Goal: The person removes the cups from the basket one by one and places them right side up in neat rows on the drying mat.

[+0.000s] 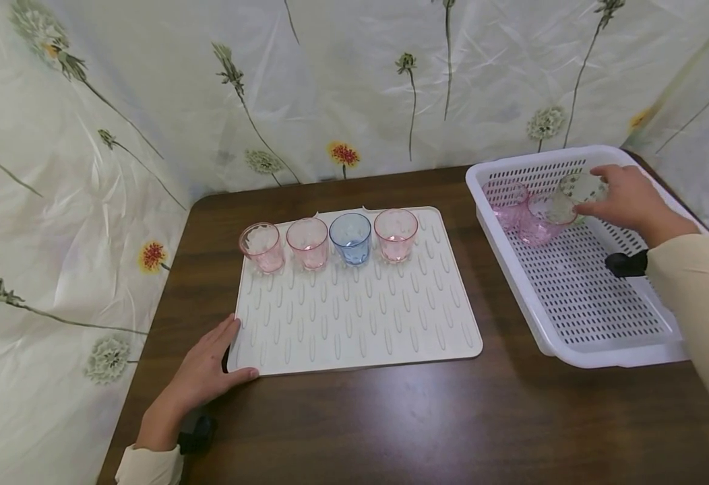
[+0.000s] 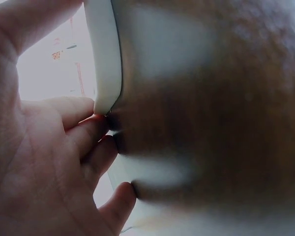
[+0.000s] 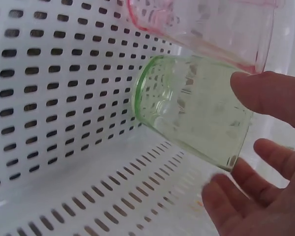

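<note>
Touching the white mat [image 1: 354, 323] at its near left corner: left hand [image 1: 205, 370], thumb spread onto the near edge, other fingers extended along the left edge, nothing grasped. Left wrist view adds fingertips against the mat's pale side, a detail the head view lacks.

Mat lies mid-table [image 1: 415, 417]. Along its far edge, upright, four see-through tinted glasses in a row: first pink glass [image 1: 261, 248], second pink glass [image 1: 308, 244], blue glass [image 1: 350, 239], third pink glass [image 1: 396, 236]. Rims darker than walls.

White perforated basket [image 1: 597, 303] stands by the table's far right corner. Contents, toward its far end: two pink glasses [image 1: 539, 225], then the green glass [image 3: 201, 113] to their right. Head view renders the latter nearly colourless; right wrist view shows pale green walls, darker green rim toward the basket's perforated surface, pink glass just beside.

Right hand [image 1: 633, 199]: partly closed, bent fingers and thumb on opposite sides of the green glass; firmness cannot be told.
</note>
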